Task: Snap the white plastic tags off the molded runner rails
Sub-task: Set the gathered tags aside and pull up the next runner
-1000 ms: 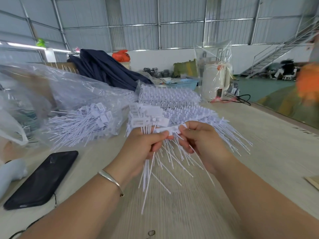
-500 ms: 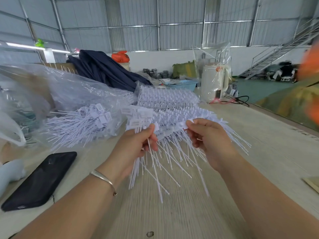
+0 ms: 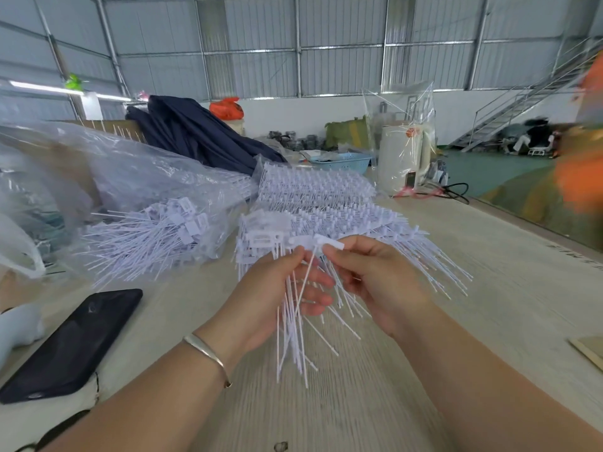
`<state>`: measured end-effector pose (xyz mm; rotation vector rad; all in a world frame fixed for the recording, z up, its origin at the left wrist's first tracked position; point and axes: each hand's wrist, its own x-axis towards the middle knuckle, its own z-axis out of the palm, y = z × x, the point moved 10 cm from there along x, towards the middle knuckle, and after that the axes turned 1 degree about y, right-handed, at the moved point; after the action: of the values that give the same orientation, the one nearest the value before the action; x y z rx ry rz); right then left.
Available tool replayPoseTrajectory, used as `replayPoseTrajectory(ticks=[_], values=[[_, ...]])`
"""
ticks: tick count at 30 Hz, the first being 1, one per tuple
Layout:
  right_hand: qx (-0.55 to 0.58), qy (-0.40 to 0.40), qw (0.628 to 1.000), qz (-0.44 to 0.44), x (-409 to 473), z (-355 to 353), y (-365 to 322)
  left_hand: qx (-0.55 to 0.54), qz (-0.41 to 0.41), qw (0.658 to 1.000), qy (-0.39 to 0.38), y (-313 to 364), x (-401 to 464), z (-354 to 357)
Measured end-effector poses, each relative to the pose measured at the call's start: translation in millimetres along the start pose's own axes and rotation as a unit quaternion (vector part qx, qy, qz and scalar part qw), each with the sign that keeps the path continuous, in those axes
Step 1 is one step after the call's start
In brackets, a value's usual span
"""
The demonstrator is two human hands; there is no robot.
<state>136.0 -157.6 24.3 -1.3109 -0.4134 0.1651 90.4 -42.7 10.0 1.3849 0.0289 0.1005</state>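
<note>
Above the wooden table (image 3: 408, 321), our left hand (image 3: 267, 298) grips a bundle of white tags (image 3: 290, 308); our right hand (image 3: 375, 282) pinches one tag (image 3: 329, 244) beside it.

We see a bundle of loose white tags (image 3: 287, 308), flat heads up and thin tails fanning downward, raised above the table. One tag (image 3: 321, 244) sits crosswise at the top. Behind lies a stack of runner rails (image 3: 326, 197) still carrying rows of tags; to the left, a pile of freed tags (image 3: 146, 239) lies in clear plastic.
</note>
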Motion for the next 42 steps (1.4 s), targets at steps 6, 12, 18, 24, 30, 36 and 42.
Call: replayPoseTrajectory(ticks=[6,12,18,24,30,36,42], values=[[-0.103,0.049,0.990,-0.086,-6.0,1.6,-13.8,0.014,-0.001,1.000,0.017,-2.9,5.6,-2.8],[-0.167,-0.205,0.963,0.045,-20.3,57.3,25.2,-0.192,0.074,0.978,0.029,20.6,4.4,-9.6],[-0.177,-0.255,0.949,0.059,-30.9,67.2,30.8,-0.088,0.158,0.982,0.055,34.2,-1.8,-14.0],[-0.115,-0.218,0.966,0.083,-25.1,63.7,28.6,0.131,0.118,0.983,0.052,19.7,-7.7,4.5],[-0.231,-0.188,0.955,-0.005,-18.8,59.9,21.5,0.146,0.140,0.975,0.097,32.5,-7.6,-6.4],[-0.292,-0.114,0.947,-0.075,-5.1,42.7,15.7,0.222,0.243,0.920,0.212,83.0,-2.4,-71.5],[-0.353,-0.084,0.923,-0.131,3.0,30.1,15.8,0.567,0.338,0.645,0.384,148.9,-39.5,-161.1]])
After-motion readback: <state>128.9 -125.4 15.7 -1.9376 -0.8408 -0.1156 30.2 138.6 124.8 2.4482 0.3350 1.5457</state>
